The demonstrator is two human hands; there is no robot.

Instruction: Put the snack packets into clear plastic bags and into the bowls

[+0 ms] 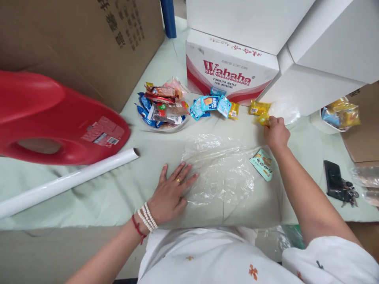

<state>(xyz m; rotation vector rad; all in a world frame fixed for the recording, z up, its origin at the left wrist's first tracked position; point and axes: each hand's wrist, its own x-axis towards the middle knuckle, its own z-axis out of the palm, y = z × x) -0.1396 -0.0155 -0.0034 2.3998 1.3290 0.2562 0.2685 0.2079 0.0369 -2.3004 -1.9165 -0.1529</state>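
Observation:
My left hand (171,193) lies flat with fingers spread on the cloth, its fingertips at the left edge of a clear plastic bag (222,169). Farther right, my right hand (277,134) has its fingers closed on a small yellow snack packet (263,119). Another yellow packet (259,107) lies just behind it. A green snack packet (262,163) rests by the bag's right edge, below my right hand. Several blue snack packets (209,103) lie in a row toward the middle. To their left is a bowl (174,128) heaped with wrapped snacks.
A red plastic jug (74,98) and a white tube (71,179) lie at left, before a large brown carton (79,43). A Wahaha box (231,73) and white boxes (314,79) stand behind. At right are a white tub (324,123) of packets and a black case with keys (334,179).

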